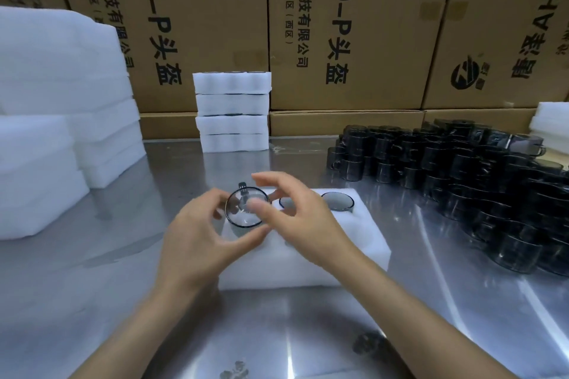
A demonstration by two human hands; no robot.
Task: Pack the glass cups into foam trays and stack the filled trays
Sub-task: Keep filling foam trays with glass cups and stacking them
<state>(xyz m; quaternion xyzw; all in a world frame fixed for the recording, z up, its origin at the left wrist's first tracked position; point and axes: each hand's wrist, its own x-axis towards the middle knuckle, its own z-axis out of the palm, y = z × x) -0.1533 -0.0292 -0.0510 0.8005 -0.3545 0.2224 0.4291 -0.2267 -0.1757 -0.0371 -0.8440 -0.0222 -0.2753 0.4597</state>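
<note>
A white foam tray lies on the steel table in front of me. Two glass cups sit in its far row: one at the right, one partly hidden behind my right hand. A third glass cup with a small handle at its far side is over the tray's far-left pocket. My left hand curls around this cup from the left and below. My right hand reaches in from the right, thumb near the rim, fingers spread above it. Whether it touches the cup is unclear because of blur.
A big pile of dark glass cups covers the table's right side. Four filled foam trays are stacked at the back centre. Piles of empty foam stand at the left. Cardboard boxes form the back wall.
</note>
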